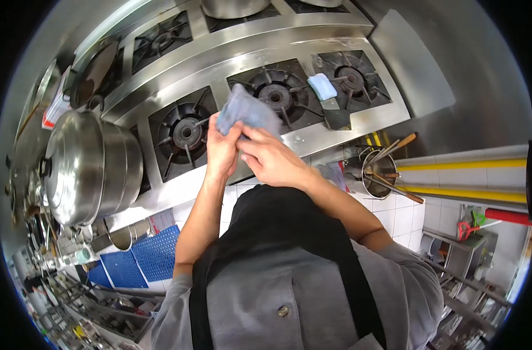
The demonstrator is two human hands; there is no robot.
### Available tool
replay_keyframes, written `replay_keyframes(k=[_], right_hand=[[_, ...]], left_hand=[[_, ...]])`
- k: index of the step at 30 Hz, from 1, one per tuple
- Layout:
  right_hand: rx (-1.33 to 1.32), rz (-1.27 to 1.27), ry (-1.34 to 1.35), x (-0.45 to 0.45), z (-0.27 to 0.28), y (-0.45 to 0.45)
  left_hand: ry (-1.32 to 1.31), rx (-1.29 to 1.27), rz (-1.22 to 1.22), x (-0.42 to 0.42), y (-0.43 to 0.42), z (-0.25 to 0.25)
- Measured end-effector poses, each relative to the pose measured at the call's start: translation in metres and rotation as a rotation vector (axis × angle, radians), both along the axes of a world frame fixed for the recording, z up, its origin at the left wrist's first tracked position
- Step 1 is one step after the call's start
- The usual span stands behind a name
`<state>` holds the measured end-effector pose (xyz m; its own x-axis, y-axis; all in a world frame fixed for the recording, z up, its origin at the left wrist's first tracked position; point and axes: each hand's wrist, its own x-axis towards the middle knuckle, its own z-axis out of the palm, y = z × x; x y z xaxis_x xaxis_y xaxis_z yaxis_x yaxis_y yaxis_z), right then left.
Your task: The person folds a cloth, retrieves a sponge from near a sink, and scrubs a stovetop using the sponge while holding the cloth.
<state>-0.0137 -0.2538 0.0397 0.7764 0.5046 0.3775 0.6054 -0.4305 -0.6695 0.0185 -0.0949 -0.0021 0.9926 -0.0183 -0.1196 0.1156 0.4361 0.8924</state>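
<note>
Both hands are together over the front edge of a steel gas stove point(219, 81), holding a grey-blue cloth point(248, 112) that is blurred by motion. My left hand point(222, 146) has its fingers closed on the cloth's near left side. My right hand point(272, 157) pinches it from the right, its fingertips meeting those of the left. Behind the cloth lies the middle front burner point(276, 97), partly covered from view. A folded light-blue cloth point(322, 86) rests by the right front burner point(350, 79), just above a dark scraper-like piece point(338, 119).
A large lidded steel pot point(91, 166) stands left of the left front burner point(187, 132). Below the stove's right side, a metal container point(380, 175) holds several wooden-handled tools. Yellow pipes point(464, 165) run along the right wall. Blue perforated mats point(155, 254) lie on the left.
</note>
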Motion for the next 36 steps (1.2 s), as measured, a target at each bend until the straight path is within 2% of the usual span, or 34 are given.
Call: replay_keyframes(k=[1,2,3,4,5,6,8,9,10,12,13,16,17,18,20,22,24,27,28,31,34,36], right_hand=[[0.136,-0.008,0.195,0.0,-0.016,-0.008],[0.136,-0.036,0.193,0.002,-0.022,-0.016],[0.493,-0.18,0.52,0.007,-0.025,-0.027],[0.858,-0.322,0.835,0.013,-0.03,-0.039],[0.964,-0.373,0.831,0.019,-0.046,-0.055],[1.127,-0.436,0.936,0.024,-0.053,-0.064],[1.465,-0.16,1.094,0.027,-0.058,-0.078],[1.519,-0.099,0.977,0.03,-0.073,-0.081],[1.521,-0.105,0.975,0.022,-0.068,-0.086],[1.623,-0.456,1.177,0.007,-0.057,-0.102],[1.667,-0.465,1.217,0.017,-0.07,-0.114],[1.638,-0.337,1.204,0.032,-0.097,-0.157],[1.707,-0.357,1.181,0.035,-0.099,-0.171],[1.705,-0.363,1.187,0.04,-0.105,-0.187],[1.686,-0.41,1.235,0.046,-0.112,-0.224],[1.685,-0.43,1.287,0.053,-0.12,-0.261],[1.477,-0.619,1.205,0.063,-0.143,-0.296],[1.18,-0.793,1.057,0.09,-0.13,-0.336],[1.011,-0.756,0.953,0.105,-0.124,-0.354],[0.976,-0.647,0.787,0.156,-0.112,-0.396],[0.836,-0.717,0.664,0.21,-0.094,-0.41],[0.127,-0.621,0.351,0.246,-0.076,-0.399]], left_hand=[[-0.043,0.101,0.023,0.003,-0.003,0.001],[-0.087,0.202,0.044,0.003,-0.006,0.003],[-0.18,0.286,0.029,0.005,-0.01,0.008],[-0.297,0.538,-0.027,0.005,-0.012,0.018],[-0.332,0.652,-0.15,0.003,-0.02,0.028],[-0.367,0.766,-0.27,0.001,-0.03,0.037],[-0.45,0.704,-0.558,-0.002,-0.063,0.042],[-0.566,0.791,-0.638,-0.003,-0.082,0.034],[-0.681,0.878,-0.715,-0.004,-0.097,0.026],[-0.694,0.914,-0.723,-0.006,-0.117,0.019],[-0.707,0.953,-0.727,-0.005,-0.126,0.017],[-0.552,0.783,-0.757,0.01,-0.132,0.021],[-0.518,0.762,-0.708,0.013,-0.131,0.02],[-0.511,0.759,-0.709,0.018,-0.131,0.018],[-0.299,0.782,-0.728,0.025,-0.131,0.012],[-0.208,0.799,-0.699,0.031,-0.136,0.007],[-0.111,0.819,-0.664,0.038,-0.141,0.003],[-0.136,0.912,-0.642,0.046,-0.152,0.005],[-0.119,0.912,-0.632,0.049,-0.156,0.007],[-0.101,0.954,-0.618,0.058,-0.165,0.013],[-0.043,0.951,-0.573,0.063,-0.169,0.018],[-0.018,0.954,-0.544,0.064,-0.169,0.016]])
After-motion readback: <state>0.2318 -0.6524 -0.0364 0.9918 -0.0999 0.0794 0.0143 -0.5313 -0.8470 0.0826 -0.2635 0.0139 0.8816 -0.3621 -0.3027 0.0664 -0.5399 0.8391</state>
